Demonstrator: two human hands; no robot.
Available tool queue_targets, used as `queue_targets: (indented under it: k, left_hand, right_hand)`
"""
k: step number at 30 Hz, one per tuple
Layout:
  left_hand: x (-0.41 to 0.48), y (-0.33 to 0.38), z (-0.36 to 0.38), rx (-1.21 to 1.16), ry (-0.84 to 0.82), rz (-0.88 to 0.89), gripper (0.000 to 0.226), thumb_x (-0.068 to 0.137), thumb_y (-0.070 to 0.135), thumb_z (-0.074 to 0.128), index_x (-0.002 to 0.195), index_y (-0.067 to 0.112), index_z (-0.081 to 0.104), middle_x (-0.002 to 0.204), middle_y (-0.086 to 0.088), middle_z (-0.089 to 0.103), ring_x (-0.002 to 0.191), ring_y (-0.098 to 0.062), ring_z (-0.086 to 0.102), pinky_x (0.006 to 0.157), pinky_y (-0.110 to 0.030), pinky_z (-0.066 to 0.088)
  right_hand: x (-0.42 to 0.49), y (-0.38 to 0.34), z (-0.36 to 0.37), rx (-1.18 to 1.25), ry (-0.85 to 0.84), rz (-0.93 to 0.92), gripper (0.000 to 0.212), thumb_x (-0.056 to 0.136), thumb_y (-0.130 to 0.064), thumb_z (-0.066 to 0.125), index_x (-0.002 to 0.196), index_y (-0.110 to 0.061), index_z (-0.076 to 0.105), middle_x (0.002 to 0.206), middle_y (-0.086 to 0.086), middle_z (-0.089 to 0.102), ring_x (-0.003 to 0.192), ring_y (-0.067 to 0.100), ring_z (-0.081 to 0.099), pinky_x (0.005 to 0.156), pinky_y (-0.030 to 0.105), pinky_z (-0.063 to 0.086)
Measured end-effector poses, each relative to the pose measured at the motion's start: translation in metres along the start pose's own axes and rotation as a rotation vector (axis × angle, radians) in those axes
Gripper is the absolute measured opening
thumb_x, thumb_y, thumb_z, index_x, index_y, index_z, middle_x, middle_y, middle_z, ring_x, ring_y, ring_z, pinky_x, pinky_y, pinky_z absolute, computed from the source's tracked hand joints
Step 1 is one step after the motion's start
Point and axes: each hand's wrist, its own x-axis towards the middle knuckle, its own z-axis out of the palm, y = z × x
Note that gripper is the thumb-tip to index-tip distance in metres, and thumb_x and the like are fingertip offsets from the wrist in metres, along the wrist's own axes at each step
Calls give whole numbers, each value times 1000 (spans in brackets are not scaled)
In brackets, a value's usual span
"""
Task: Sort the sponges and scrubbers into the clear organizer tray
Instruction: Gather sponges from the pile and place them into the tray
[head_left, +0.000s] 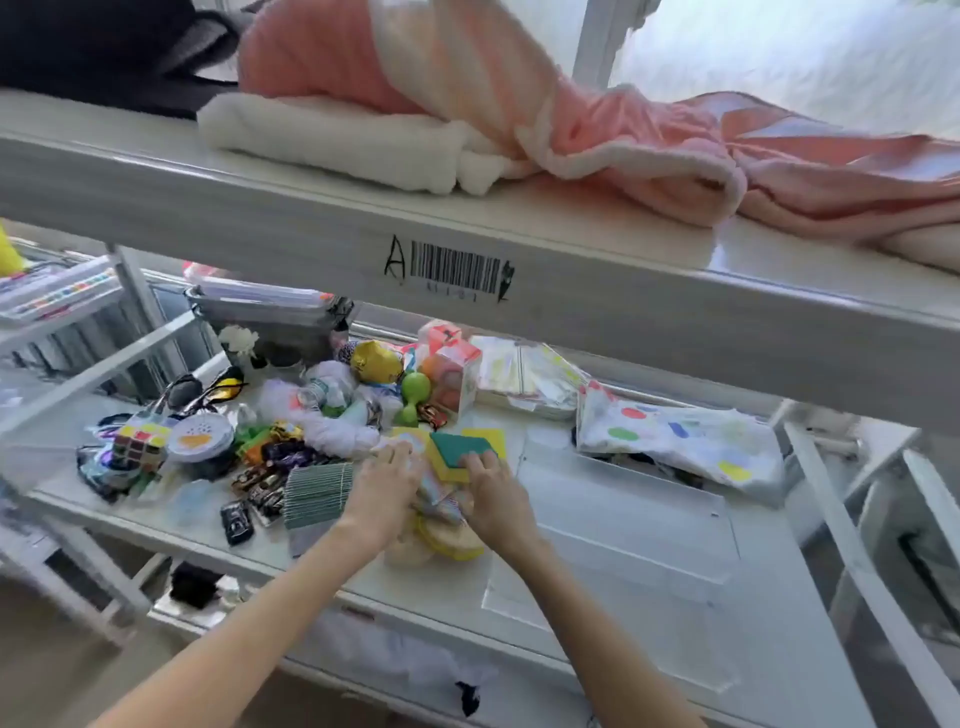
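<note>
Right hand: fingers curled down onto the green-and-yellow sponge, pressing or pinching it; lift not confirmed. Left hand: fingers spread flat on the packaged scrubbers, not closed round anything I can see. Second yellow sponge touches the first at its 1 o'clock. More pale round scrubbers lie at 6 o'clock of the hands. Clear organizer tray sits at 3 o'clock, just beside the pile, apparently empty. Judgement: barely started, everything left to sort.
</note>
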Motion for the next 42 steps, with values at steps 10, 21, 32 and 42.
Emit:
queue_targets:
  k: [10, 21, 32, 42]
  left_hand:
    - [24, -12, 42, 24, 108, 107, 75, 40, 26, 87, 105, 17, 51, 98, -7, 65, 92, -28, 61, 73, -39, 54]
    - [28, -10, -33, -207, 471, 245, 59, 53, 11, 82, 103, 22, 53, 101, -6, 63, 89, -30, 59, 71, -42, 52]
    - [66, 138, -40, -365, 430, 487, 50, 53, 2, 74, 94, 26, 58, 104, 3, 64, 100, -19, 44, 75, -38, 50]
    - [74, 148, -15, -529, 279, 422, 48, 72, -1, 72, 108, 31, 66, 112, -1, 65, 108, -21, 43, 88, -45, 44]
  right_hand:
    - [57, 6, 38, -222, -5, 20, 64, 80, 4, 61, 134, -19, 35, 127, 19, 47, 116, 39, 46, 88, 48, 48]
    - [30, 29, -70, -284, 406, 39, 43, 61, 4, 73, 99, -13, 61, 88, 11, 66, 79, 32, 63, 61, 40, 54]
    - [-77, 161, -95, -441, 203, 264, 59, 27, -6, 87, 80, -16, 64, 67, 2, 63, 57, 24, 63, 39, 28, 47]
    - [-77, 190, -71, -333, 41, 260, 41, 67, 3, 75, 97, -19, 61, 93, 2, 64, 85, 26, 60, 67, 34, 48]
